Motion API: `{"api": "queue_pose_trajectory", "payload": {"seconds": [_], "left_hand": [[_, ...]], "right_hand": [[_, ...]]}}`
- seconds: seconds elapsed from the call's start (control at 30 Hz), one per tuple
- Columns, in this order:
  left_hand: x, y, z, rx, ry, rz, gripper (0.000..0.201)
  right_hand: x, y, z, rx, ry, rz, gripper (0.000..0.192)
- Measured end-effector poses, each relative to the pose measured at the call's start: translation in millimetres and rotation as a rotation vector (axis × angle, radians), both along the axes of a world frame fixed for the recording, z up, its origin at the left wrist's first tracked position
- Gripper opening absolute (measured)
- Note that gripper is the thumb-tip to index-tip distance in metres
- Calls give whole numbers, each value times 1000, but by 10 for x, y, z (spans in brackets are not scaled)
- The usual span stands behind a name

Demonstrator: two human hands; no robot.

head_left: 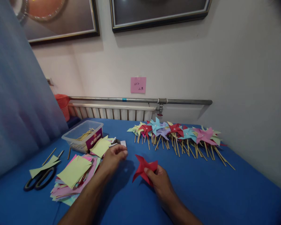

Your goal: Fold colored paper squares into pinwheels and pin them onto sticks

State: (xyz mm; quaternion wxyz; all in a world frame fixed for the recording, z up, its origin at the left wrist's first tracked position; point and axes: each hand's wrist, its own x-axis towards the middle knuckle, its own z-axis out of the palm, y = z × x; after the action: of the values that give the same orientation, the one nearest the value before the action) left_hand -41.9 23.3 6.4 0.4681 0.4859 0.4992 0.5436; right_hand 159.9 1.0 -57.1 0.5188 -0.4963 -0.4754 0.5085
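Note:
A red paper pinwheel [140,168], its points folded in, is pinched between the thumb and fingers of my right hand [160,181], above the blue cover. No stick shows on it. My left hand [114,156] is in front of a small box [118,143], its fingers curled together; whatever they may hold is too small to make out. Just left of that hand lie cut yellow paper squares [100,146]. A larger pile of coloured paper [75,172] is beside my left forearm, which hides part of it.
A clear plastic tub [70,132] holds thin wooden sticks. Black-handled scissors [41,179] lie at left under a scrap of pale green paper [44,166]. Several finished pinwheels [187,134] on sticks are rowed along the back right, near a radiator [112,113] and pipe.

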Motion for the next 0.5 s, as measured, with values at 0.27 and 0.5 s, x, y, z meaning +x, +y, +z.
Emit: {"api": "queue_pose_trajectory", "payload": {"seconds": [0.27, 0.5], "left_hand": [[-533, 109, 96, 17, 913, 179, 16], [-326, 5, 140, -126, 1425, -57, 26]], "right_hand": [[6, 4, 48, -43, -19, -46, 34], [36, -8, 59, -56, -1, -55, 33]]}}
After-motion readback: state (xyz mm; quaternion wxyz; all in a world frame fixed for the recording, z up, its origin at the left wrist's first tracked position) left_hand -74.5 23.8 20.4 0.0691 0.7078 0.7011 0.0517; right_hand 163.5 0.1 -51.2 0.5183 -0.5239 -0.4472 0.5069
